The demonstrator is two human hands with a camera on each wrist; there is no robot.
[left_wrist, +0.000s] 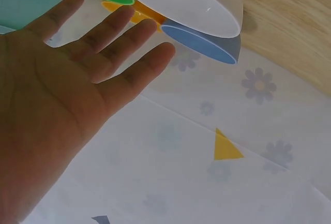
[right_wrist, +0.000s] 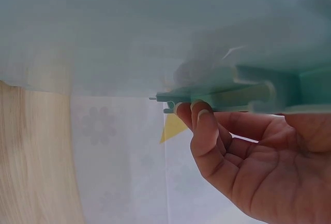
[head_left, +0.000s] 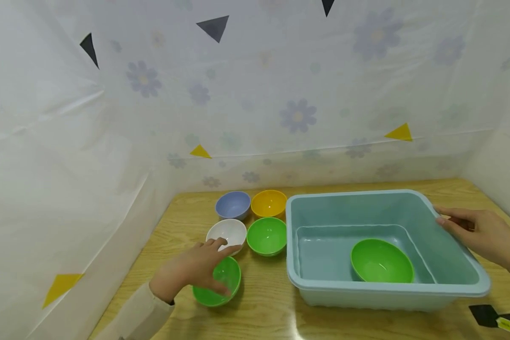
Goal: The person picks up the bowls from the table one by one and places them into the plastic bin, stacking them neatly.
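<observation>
My left hand (head_left: 199, 267) hovers with straight, spread fingers over a green bowl (head_left: 228, 279) at the front left of the wooden table; the left wrist view shows its palm (left_wrist: 72, 89) open and holding nothing. Beyond it lie a white bowl (head_left: 227, 231), a second green bowl (head_left: 267, 235), a blue bowl (head_left: 233, 204) and a yellow bowl (head_left: 268, 203). A teal plastic basin (head_left: 365, 194) stands to the right with a third green bowl (head_left: 381, 262) inside. My right hand (head_left: 476, 233) grips the basin's right rim (right_wrist: 217, 97), fingers curled under it.
White plastic sheeting printed with flowers and triangles (head_left: 255, 118) walls in the table on the left, back and right. A small black object (head_left: 493, 318) lies at the front right corner. Bare wood (head_left: 263, 302) shows in front of the bowls.
</observation>
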